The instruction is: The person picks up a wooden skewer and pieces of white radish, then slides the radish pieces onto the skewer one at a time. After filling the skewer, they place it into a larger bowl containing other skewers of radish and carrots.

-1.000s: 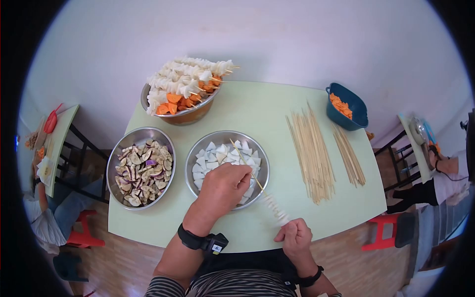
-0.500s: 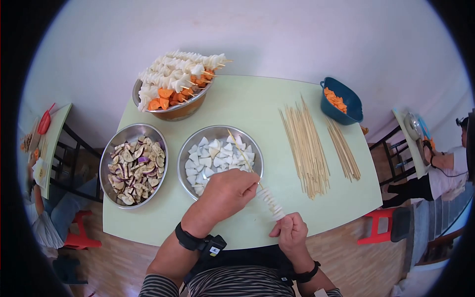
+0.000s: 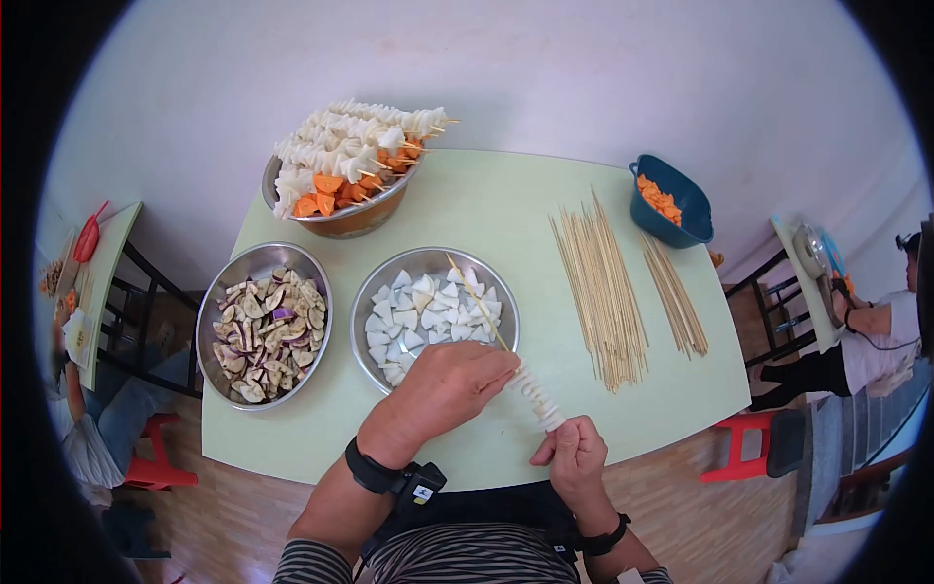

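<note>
Between my hands a bamboo skewer (image 3: 478,301) slants, carrying a row of white vegetable slices (image 3: 534,393) that look like radish. My left hand (image 3: 454,382) is closed around the skewer at the upper end of that row. Below, my right hand (image 3: 577,456) grips the skewer's lower end, its fingers against the last slices. The skewer's bare tip reaches up over a metal bowl (image 3: 359,343) of cut white radish pieces (image 3: 438,307). Whether a loose slice sits inside my left fingers is hidden.
An oval metal bowl of eggplant pieces (image 3: 269,336) stands left. Behind it, a metal bowl (image 3: 350,223) holds white and orange skewers. Bare skewers (image 3: 600,292) lie right in two bundles, near a blue basket (image 3: 702,222) of carrot pieces. People sit at side tables.
My left hand has slid a little down and right along the skewer, up to the white slices. My right hand has barely moved.
</note>
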Demonstrator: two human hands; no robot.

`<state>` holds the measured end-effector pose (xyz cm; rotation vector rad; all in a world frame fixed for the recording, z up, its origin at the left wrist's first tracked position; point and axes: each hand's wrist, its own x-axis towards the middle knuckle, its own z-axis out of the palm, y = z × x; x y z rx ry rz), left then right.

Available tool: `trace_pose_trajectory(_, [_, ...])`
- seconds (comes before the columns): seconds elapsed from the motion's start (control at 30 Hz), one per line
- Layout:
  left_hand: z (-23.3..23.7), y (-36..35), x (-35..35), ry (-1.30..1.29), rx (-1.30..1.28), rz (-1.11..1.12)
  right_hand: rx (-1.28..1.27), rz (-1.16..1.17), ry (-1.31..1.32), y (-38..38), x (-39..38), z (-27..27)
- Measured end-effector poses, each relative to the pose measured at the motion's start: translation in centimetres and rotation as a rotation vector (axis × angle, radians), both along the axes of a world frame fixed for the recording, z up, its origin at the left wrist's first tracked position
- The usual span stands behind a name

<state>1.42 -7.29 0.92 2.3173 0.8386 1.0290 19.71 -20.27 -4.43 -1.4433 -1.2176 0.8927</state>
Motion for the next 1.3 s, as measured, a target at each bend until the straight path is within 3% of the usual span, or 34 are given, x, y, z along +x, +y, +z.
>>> trace_pose_trajectory(0.67, [0.3, 0.2, -0.8, 0.027, -0.071, -0.027, 0.006, -0.038, 0.024, 0.4, -0.1, 0.0])
trace_pose_trajectory(0.77, [1.2, 0.7, -1.7, -0.055, -0.215, 0.060, 0.022, -0.085, 0.159, 0.7, -0.1, 0.0])
trace_pose_trajectory(0.83, [0.4, 1.6, -2.9, -0.038, -0.241, 0.287, 0.021, -0.110, 0.204, 0.7, 0.0, 0.0])
trace_pose_trajectory(0.97, [-0.4, 3.0, -5.0, 0.072, -0.070, 0.383, 0.040, -0.099, 0.249, 0.6, 0.1, -0.2])
trace_pose_trajectory(1.3, [-0.7, 1.8, -2.9, 0.305, -0.135, 0.209, 0.037, -0.060, 0.250, 0.4, 0.3, -0.1])
